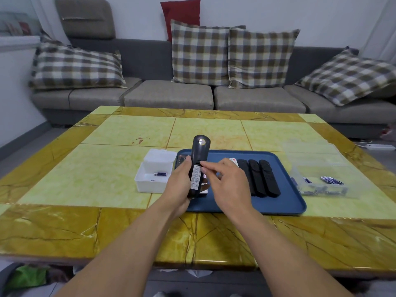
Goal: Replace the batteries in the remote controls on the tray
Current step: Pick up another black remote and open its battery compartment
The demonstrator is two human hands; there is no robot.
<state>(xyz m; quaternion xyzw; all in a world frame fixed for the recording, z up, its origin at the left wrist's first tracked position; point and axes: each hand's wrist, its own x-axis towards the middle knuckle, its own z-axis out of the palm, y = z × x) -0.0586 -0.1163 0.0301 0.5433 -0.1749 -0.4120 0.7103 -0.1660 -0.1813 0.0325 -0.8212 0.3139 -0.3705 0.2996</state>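
Two hands: both work on one dark remote (198,166) lifted above the near left part of the tray
Left hand (180,187): fingers and thumb curled round the remote's lower half, holding it upright with its labelled back toward the camera
Right hand (227,185): thumb and forefinger tips pinched at the upper edge of the white label, where a battery cover would sit; whether they hold a cover or a cell I cannot tell
Remote in hand: back side up, a shiny round spot near its top end
Progress: early, as I judge it; one battery (160,174) lies in the white open box (150,183) just left of the tray, which may be a used one taken out
Left to do: this remote wants finishing, and three black remotes (260,179) lie side by side on the blue tray (285,202), with part of a white one behind the right hand and another partly hidden under the left
Fresh supply: several batteries (332,180) in a clear plastic box (317,168) right of the tray
Surroundings: yellow marble-look table (107,163), grey sofa (171,95) with checked cushions beyond
Obstacles: none near the hands; the clear box stands well apart to the right
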